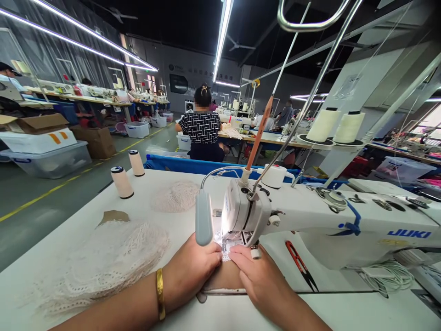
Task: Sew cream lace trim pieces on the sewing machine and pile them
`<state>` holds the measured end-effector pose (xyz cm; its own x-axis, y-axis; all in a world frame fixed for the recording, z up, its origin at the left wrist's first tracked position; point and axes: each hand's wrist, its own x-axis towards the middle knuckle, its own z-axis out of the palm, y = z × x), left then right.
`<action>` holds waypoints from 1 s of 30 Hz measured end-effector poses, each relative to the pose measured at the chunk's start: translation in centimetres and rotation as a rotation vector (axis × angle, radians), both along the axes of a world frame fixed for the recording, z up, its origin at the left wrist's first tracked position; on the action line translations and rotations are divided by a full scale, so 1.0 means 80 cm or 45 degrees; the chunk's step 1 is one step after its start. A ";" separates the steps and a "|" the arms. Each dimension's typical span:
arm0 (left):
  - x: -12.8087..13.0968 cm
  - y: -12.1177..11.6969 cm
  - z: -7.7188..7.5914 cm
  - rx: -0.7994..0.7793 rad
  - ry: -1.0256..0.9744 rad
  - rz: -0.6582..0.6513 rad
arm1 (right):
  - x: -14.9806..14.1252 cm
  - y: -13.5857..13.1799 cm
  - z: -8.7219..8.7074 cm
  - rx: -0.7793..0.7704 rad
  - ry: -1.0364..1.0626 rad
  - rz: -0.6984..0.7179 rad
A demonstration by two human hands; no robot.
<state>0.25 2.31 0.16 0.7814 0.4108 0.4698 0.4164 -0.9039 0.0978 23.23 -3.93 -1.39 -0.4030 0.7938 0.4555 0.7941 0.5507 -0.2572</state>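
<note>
Both hands are at the needle of a white sewing machine (248,202). My left hand (195,266), with a gold bracelet (160,294) at the wrist, has its fingers together at the left edge of a strip of white lace (226,255). From the right, my right hand (258,271) grips the lace with its fingertips, close to the presser foot. Under and between the hands lies a brownish piece of fabric (225,276). Part of the lace is hidden by the fingers and washed out by the machine's lamp (204,218).
Left on the table are a stack of lace pieces (113,262), a smaller lace pile (177,196) and two thread spools (122,183). Red-handled thread snips (299,264) lie right of my right hand. A person (201,128) sits beyond the blue cloth (172,164).
</note>
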 end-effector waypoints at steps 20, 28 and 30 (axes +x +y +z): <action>-0.004 -0.014 0.031 -0.261 -0.004 0.105 | -0.005 -0.003 0.005 0.057 0.049 0.168; -0.010 -0.010 0.025 -0.286 -0.010 -0.020 | -0.002 -0.006 0.011 -0.068 -0.012 0.154; -0.009 -0.012 0.020 -0.275 0.044 -0.001 | 0.001 -0.006 0.011 -0.044 -0.038 0.104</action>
<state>-0.47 1.36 1.74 0.7958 0.4984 0.3440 0.4223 -0.8638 0.2746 23.33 -4.44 -0.49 -0.4795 0.7731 0.4152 0.7546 0.6048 -0.2545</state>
